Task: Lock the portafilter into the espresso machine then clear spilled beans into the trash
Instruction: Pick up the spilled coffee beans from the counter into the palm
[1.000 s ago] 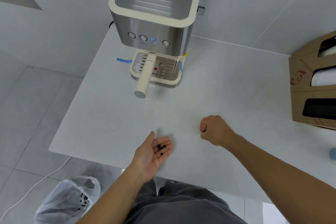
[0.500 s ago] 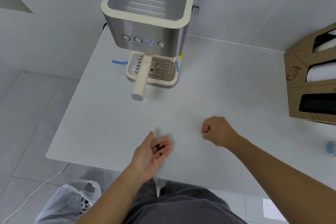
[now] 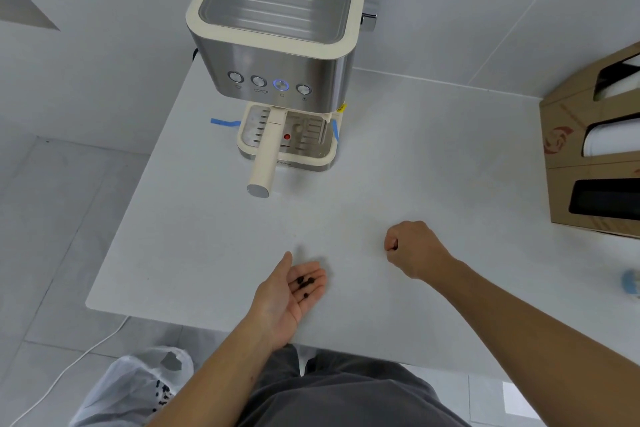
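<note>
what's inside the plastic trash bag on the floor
A cluster of dark coffee beans shows through the trash bag. The left arm covers its right side, so anything there is hidden.

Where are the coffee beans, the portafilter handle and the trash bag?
coffee beans [image 3: 304, 282]: head view, cluster in the open left palm.
portafilter handle [image 3: 265, 158]: head view, middle of the cream shaft.
trash bag [image 3: 133, 388]: head view, clear plastic wall.

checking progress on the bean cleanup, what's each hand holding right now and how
The left hand lies open, palm up, with a few coffee beans resting loose on the palm and fingers. The right hand is closed in a fist; whether it holds anything cannot be told.
</note>
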`<state>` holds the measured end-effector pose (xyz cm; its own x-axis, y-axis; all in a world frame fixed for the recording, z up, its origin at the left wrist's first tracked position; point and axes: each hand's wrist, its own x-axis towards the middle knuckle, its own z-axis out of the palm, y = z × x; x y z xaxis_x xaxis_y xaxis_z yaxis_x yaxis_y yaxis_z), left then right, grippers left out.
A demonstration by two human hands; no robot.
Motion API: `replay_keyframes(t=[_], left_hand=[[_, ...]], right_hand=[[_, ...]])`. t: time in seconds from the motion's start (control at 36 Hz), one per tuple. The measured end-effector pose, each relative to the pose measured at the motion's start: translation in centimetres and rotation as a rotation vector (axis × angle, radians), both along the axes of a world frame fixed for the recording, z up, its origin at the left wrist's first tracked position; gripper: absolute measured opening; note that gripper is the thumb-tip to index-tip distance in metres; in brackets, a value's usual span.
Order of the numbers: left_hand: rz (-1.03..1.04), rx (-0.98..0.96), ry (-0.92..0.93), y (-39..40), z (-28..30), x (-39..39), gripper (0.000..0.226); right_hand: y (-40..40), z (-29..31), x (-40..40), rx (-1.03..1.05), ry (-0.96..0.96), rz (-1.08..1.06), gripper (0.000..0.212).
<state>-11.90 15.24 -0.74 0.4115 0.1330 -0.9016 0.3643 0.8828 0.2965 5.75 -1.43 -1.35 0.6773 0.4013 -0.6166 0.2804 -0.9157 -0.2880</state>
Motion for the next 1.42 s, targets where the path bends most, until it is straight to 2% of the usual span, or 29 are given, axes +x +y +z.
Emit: replay_keyframes(t=[0.36,0.75,1.14,1.42], left_hand=[[-0.013,0.009,-0.01,-0.2,-0.3,0.2,0.05],[-0.043,0.021,-0.016,-2.6,0.6,1.6,0.05],[0.051,0.01,0.008,-5.7,0.7,0.6,0.05],[0.176,0.028,-0.028,-3.8,0.6,-3.3,0.051]], right_hand=[[-1.2,0.7,0.6,0.107,0.095,-0.231,0.016],[-4.9,3.1,0.4,0.208,0.139,-0.354,0.016],[-5.4,2.6,-0.6,0.25,0.182,-0.212,0.017],[-1.9,3.4,-3.4,0.248,0.178,-0.047,0.017]])
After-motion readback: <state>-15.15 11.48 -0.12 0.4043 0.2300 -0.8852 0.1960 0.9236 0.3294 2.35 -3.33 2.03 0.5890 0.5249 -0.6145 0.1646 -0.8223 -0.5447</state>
